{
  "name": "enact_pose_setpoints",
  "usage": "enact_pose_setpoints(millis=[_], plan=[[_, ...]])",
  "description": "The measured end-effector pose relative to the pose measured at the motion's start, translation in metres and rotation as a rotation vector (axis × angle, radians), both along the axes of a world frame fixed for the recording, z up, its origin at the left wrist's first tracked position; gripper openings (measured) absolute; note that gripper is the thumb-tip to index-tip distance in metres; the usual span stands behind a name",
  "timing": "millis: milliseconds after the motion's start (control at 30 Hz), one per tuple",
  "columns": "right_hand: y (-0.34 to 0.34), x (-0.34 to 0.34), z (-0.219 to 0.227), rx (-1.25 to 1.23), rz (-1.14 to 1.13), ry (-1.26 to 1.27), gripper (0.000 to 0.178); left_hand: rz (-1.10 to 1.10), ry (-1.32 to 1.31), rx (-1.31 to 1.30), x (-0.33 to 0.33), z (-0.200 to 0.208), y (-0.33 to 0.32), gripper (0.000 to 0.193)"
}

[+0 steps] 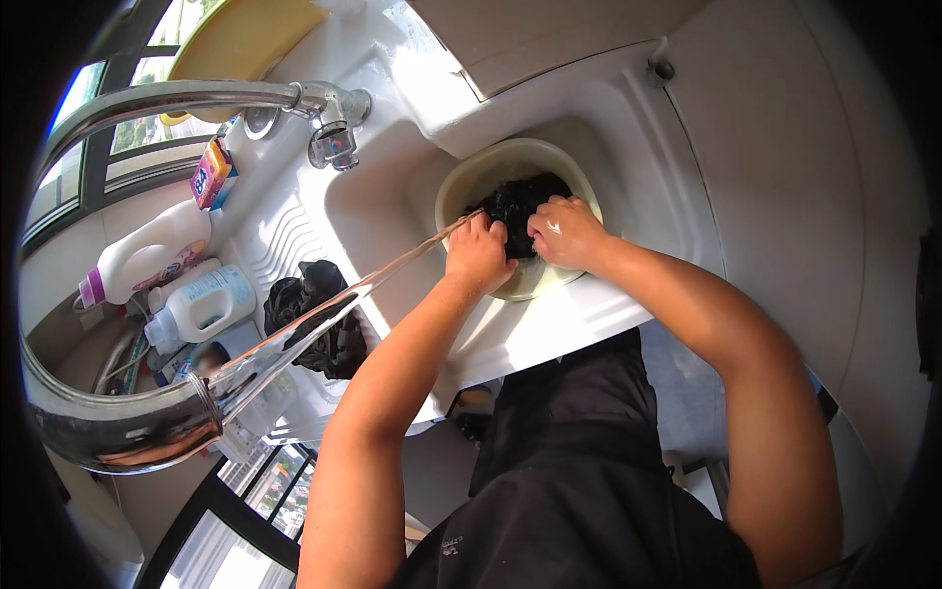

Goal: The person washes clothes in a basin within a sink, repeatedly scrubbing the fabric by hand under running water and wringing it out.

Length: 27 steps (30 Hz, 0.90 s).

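Far left: 1 dark-framed window (93,167); before it, 1 chrome faucet (196,93), its long tubular spout arching round in the foreground, across part of the bottles.

Next, 2 white plastic bottles with handles readily counted: a purple-capped bottle (157,250) and a blue-capped bottle (206,304). More containers crowd behind the spout; cannot count them. 1 small orange-and-purple box (213,175) stands by the wall; 1 yellow basin (235,49), smooth and round-edged, leans at the window.

Ribbed drainboard (285,231), glossy white. 1 crumpled black bundle (312,314) lies on it, soft, deeply folded. 1 clear stream of water (378,275) passes across the view of the bundle, running from the spout to the left hand at the basin's edge.

White sink (383,187), smooth, rounded corners. 2 hands at work: left hand (478,253), fingers bent in, gathered on the cloth's left side. 1 round cream basin (528,149) sits in the sink; 1 wet-looking black cloth (515,211), bunched and wrinkled, lies inside it between the hands. Right hand (569,234), wet and glinting, is closed fist-like on the cloth's right side.
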State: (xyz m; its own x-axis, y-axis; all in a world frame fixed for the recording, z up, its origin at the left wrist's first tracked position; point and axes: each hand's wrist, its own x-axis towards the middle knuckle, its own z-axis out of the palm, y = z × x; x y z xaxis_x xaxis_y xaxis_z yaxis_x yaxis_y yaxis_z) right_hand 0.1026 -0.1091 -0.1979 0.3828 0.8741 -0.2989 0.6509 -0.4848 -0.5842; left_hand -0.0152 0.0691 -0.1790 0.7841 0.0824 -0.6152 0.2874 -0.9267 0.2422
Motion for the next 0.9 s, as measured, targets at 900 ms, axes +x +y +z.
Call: enact_pose_setpoints(millis=[900], plan=[[0.058, 0.012, 0.003, 0.128, -0.377, 0.2, 0.032, 0.22, 0.09, -0.027, 0.033, -0.049, -0.028, 0.08]])
